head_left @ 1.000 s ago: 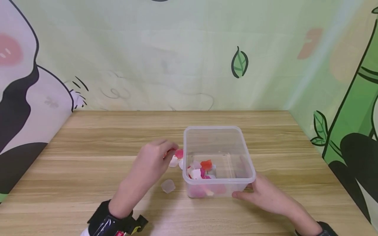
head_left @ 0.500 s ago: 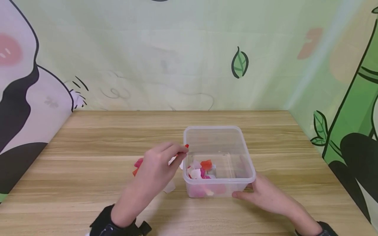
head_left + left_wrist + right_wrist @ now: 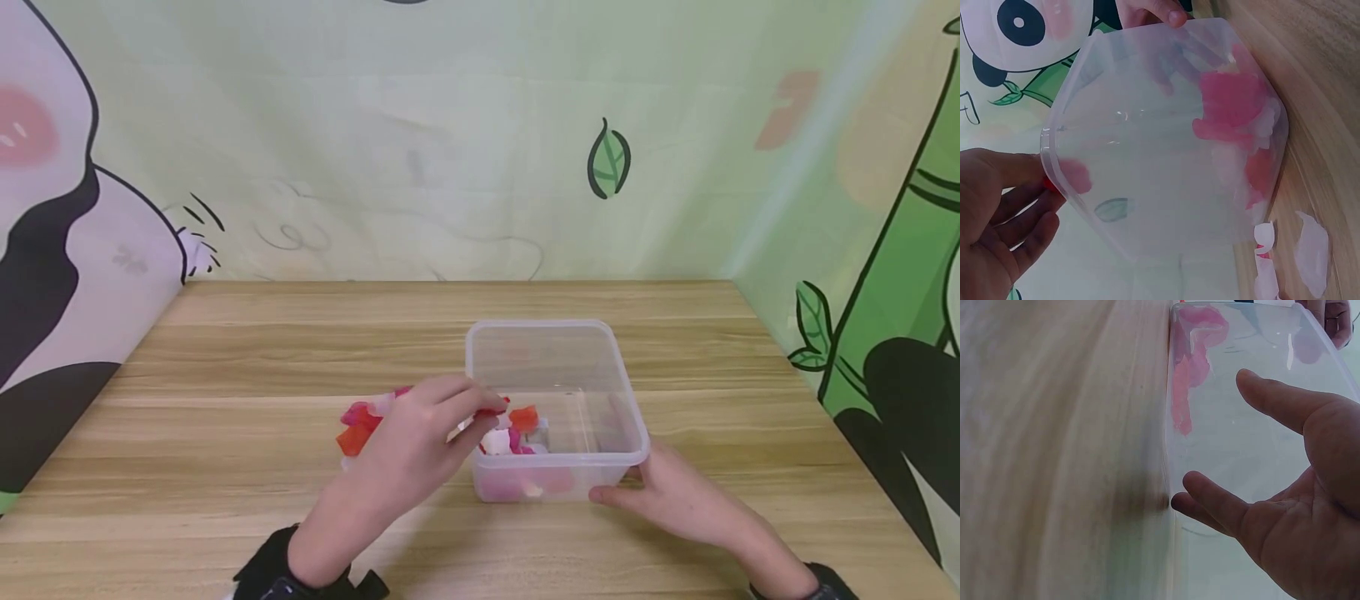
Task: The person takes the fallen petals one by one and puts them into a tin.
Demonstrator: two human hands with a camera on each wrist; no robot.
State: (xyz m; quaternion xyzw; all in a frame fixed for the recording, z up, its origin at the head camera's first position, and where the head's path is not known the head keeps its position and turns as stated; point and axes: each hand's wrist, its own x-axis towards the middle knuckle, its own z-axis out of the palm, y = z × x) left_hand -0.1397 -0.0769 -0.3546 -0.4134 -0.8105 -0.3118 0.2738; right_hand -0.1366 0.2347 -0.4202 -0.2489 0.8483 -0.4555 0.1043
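A clear plastic box [image 3: 562, 460] stands on the table with pink, white and orange petals [image 3: 524, 418] gathered at its left side. My left hand [image 3: 408, 429] reaches over the box's left rim, pinching a red petal [image 3: 1049, 182] between thumb and fingers. In the left wrist view part of that petal shows through the translucent wall. At the near right corner rests my right hand [image 3: 686, 500], its thumb along the front wall and the other fingers against the right side. The right wrist view shows those fingers [image 3: 1213, 497] fairly straight and spread.
More loose petals [image 3: 356, 436] lie on the wooden table [image 3: 225, 400] left of the box, partly hidden by my left hand. A cloth printed with cartoon pandas and leaves [image 3: 609, 162] hangs at the back and sides.
My left hand has taken a red petal from the table, lifted it and moved right, over the box's left rim. The right hand and the box have stayed put.
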